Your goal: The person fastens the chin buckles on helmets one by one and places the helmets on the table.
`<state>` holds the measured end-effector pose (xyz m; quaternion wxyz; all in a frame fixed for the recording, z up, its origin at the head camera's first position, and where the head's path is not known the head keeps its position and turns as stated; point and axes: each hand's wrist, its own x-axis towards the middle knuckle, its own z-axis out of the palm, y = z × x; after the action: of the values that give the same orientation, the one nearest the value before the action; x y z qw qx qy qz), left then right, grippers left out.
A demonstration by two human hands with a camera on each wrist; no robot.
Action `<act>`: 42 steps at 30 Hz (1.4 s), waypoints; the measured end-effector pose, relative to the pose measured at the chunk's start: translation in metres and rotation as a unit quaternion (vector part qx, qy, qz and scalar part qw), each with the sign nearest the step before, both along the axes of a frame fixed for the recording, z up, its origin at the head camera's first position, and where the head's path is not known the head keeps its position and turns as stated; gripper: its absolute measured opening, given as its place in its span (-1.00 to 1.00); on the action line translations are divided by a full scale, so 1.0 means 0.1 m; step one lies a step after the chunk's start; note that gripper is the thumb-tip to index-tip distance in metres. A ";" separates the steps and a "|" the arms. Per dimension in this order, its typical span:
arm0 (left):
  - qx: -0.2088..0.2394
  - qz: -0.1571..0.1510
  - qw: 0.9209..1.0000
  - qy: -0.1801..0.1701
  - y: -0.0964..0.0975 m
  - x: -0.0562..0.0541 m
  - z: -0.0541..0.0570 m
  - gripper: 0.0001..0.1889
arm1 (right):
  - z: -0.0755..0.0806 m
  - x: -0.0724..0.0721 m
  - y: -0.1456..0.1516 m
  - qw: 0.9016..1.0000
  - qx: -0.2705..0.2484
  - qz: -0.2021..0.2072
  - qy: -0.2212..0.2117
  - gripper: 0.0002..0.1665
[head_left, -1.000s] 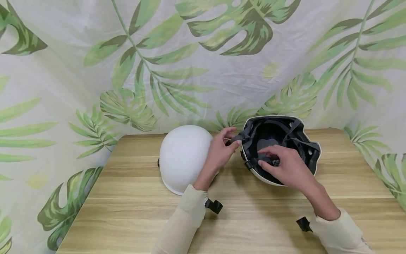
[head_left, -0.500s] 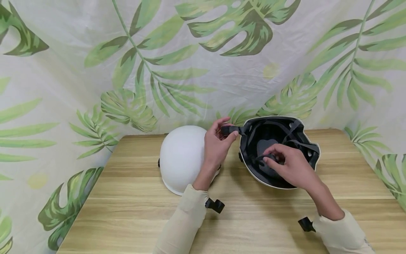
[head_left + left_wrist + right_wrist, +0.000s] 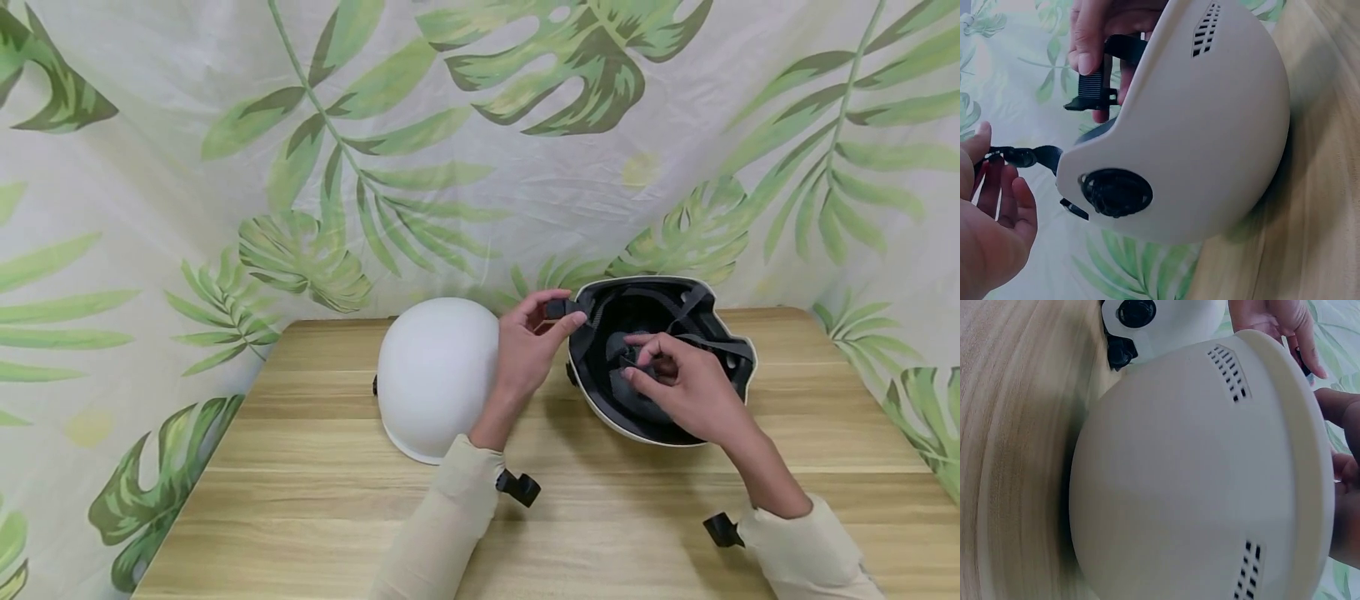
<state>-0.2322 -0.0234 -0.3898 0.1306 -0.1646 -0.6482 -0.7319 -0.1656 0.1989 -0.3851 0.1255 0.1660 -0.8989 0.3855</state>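
An upturned white helmet [image 3: 1222, 125] with a black padded inside stands on the right half of the table. At its left edge my left hand [image 3: 525, 350] pinches a black chin strap [image 3: 1019, 156] between thumb and fingers. My right hand [image 3: 693, 387] is over the helmet's opening, its thumb and fingers gripping a black buckle end [image 3: 1091, 87] of the strap, seen most plainly in the left wrist view. The two strap ends are apart. In the right wrist view the helmet's shell hides most of the right fingers.
A second white helmet [image 3: 431, 375] sits dome up just left of my left hand, close to its forearm. The wood-grain table [image 3: 315, 517] runs back to a leaf-patterned cloth [image 3: 420, 200]. A round black vent [image 3: 1116, 192] is on the upturned helmet's side.
My left hand first drew its strap end out to the left, then came back right to the helmet rim. The right hand stayed over the opening, lifting its buckle end slightly. The helmet shifted slightly.
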 end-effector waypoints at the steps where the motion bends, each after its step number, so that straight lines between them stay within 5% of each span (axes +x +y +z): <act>1: -0.002 -0.002 1.000 0.000 0.00 0.00 -0.01 -0.62 | 0.00 0.00 0.00 1.000 -0.004 -0.003 -0.001 -0.77; 10: -0.001 -0.015 1.000 0.004 0.00 0.02 0.00 -0.64 | -0.03 -0.03 0.01 0.998 -0.059 0.002 0.003 -0.73; 15: 0.008 -0.019 1.000 0.008 0.02 0.01 -0.01 -0.67 | -0.06 -0.06 0.03 0.997 -0.077 0.009 -0.019 -0.74; 21: -0.005 -0.058 0.998 0.022 0.08 -0.01 -0.06 -0.69 | -0.08 -0.08 0.03 0.990 -0.122 0.020 -0.067 -0.80; 26: -0.044 -0.063 0.996 0.037 0.11 -0.01 -0.08 -0.68 | -0.09 -0.08 0.04 0.984 -0.151 0.014 -0.089 -0.76; 34: -0.168 -0.042 0.984 0.029 0.12 0.00 -0.13 -0.60 | -0.10 -0.09 0.08 0.974 -0.204 0.020 -0.099 -0.70; 39: -0.191 -0.049 0.980 0.035 0.10 0.00 -0.14 -0.60 | -0.09 -0.09 0.09 0.964 -0.247 0.020 -0.098 -0.77; 42: -0.194 -0.053 0.979 0.033 0.09 0.00 -0.14 -0.62 | -0.07 -0.10 0.11 0.966 -0.238 0.015 -0.101 -0.76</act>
<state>-0.2321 -0.0143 -0.4034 0.0785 -0.2448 -0.7634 -0.5925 -0.1753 0.2101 -0.3924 0.0640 0.1046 -0.7866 0.6051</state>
